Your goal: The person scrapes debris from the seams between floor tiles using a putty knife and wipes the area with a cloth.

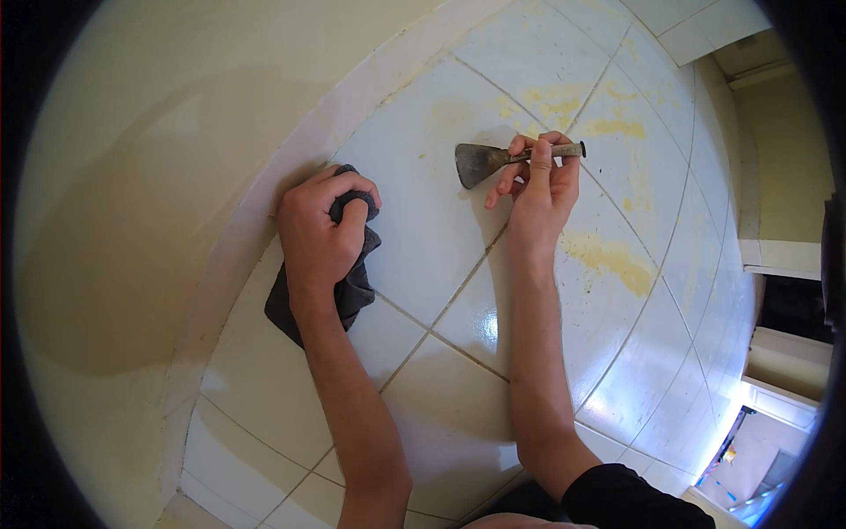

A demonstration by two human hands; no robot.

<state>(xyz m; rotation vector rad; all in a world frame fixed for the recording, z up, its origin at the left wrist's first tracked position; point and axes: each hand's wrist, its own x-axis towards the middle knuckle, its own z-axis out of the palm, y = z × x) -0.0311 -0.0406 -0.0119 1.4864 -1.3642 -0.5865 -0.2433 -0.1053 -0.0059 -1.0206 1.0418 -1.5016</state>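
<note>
My left hand (322, 229) is closed around a dark grey cloth (352, 286), pressed to the white tiles beside the wall's skirting. Part of the cloth hangs out below the palm, and a bunched end shows between thumb and forefinger. My right hand (542, 194) grips a putty knife (480, 164) by its handle, thumb on top. Its worn, darkened blade points left toward the cloth; whether the edge touches the tile, I cannot tell. Yellowish residue (608, 263) is smeared over the tiles (441, 238) to the right of my right hand and beyond it.
A cream wall (132, 220) with a pale skirting (256, 185) borders the tiles on the left, carrying a large shadow. At the right rim are a dark opening (793, 300) and pale ledges. Small dark specks lie near the putty knife. Light glares off the tiles at lower right.
</note>
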